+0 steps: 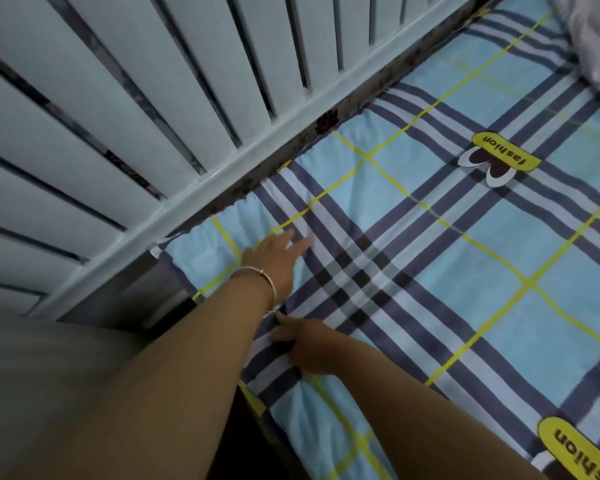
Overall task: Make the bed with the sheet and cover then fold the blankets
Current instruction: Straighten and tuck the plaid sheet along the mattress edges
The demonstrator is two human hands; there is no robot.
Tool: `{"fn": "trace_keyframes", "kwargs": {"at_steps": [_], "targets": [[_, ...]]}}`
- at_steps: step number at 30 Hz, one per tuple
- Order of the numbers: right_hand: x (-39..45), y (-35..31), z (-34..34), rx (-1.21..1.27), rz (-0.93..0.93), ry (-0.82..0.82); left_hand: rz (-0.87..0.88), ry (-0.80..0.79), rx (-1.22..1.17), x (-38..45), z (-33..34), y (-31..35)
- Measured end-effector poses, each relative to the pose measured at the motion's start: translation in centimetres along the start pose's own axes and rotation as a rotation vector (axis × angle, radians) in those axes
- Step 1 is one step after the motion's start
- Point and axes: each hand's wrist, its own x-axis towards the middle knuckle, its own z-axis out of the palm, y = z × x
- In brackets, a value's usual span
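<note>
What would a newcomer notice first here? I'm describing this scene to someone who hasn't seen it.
The plaid sheet, blue with navy bands and yellow lines, fills the right side. The left hand, with a bracelet at the wrist, lies flat on it near the corner, while the right hand touches the sheet's near edge. White slats run along the bed's far side.

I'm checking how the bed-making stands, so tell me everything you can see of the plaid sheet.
The plaid sheet looks like thin cotton: light blue squares, navy and white bands, thin yellow lines, and yellow oval "fashion" labels. It lies spread over the mattress, mostly smooth, gathered along the edge by the white slatted headboard. The left hand, fingers straight, presses it flat near the corner; the right hand rests on its near edge. A pale cloth lies on its far end.
</note>
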Motion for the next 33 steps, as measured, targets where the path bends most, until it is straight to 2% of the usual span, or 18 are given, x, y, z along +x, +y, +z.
{"fn": "trace_keyframes", "kwargs": {"at_steps": [1, 3, 5, 6, 8, 11, 15, 19, 24, 27, 30, 33], "targets": [[-0.2, 0.2, -0.4, -0.008, -0.006, 0.090, -0.037, -0.073, -0.031, 0.9, 1.0, 0.3], [-0.7, 1.1, -1.6, -0.029, 0.026, 0.386, -0.069, -0.131, -0.032, 2.0, 2.4, 0.7], [-1.0, 3.4, -3.3, -0.258, 0.058, 0.721, -0.130, -0.154, -0.026, 2.3, 3.0, 0.5], [-0.9, 4.8, -4.3, -0.392, 0.122, 0.768, -0.175, -0.179, -0.010, 2.4, 2.9, 0.4], [-0.8, 6.5, -6.0, -0.522, 0.285, 0.603, -0.270, -0.245, 0.015, 2.2, 2.6, 0.4], [0.5, 6.9, -7.0, -0.529, 0.328, 0.379, -0.392, -0.304, 0.043, 3.0, 2.5, 0.3], [0.9, 7.2, -7.6, -0.517, 0.280, 0.297, -0.554, -0.372, 0.018, 5.2, 2.8, 0.0], [-1.1, 8.4, -6.4, -0.653, 0.207, 0.287, -0.615, -0.378, 0.030, 5.0, 3.1, 0.8], [-4.9, 9.4, -3.2, -0.620, 0.101, 0.274, -0.508, -0.200, 0.059, 3.7, 4.0, 6.0], [-8.6, 12.0, -3.9, -0.546, 0.035, 0.361, -0.294, -0.148, 0.151, 3.1, 4.5, 11.2], [-13.8, 16.2, -4.4, -0.512, 0.093, 0.486, -0.052, -0.087, 0.112, 2.2, 4.3, 17.6], [-20.4, 20.8, -3.4, -0.507, 0.307, 0.536, 0.260, -0.074, 0.072, 0.7, 4.7, 25.1]]}}
